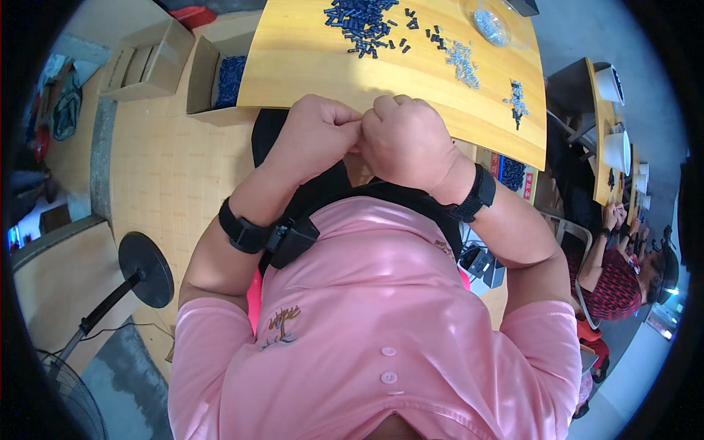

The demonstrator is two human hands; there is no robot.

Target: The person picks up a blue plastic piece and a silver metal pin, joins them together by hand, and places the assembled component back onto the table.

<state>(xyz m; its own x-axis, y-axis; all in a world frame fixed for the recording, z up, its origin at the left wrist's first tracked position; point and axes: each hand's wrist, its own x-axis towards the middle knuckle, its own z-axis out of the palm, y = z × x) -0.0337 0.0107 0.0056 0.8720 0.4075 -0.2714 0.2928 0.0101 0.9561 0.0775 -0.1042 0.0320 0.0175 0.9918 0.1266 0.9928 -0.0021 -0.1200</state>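
Note:
My left hand and my right hand meet at the near edge of the wooden table. Both are closed, fingertips pinched together and touching; whatever lies between them is hidden by the fingers. Beyond them on the tabletop is a pile of small black plastic parts. To its right lie loose small silvery-clear pieces. Farther right sits a little cluster of mixed black and clear pieces. At the back right, a round clear dish holds more of the clear pieces.
Left of the table stands an open cardboard box of dark parts, with another carton beyond. A fan with a round black base is at lower left. Under the table's right side is a box of dark parts. Other people work at right near white buckets.

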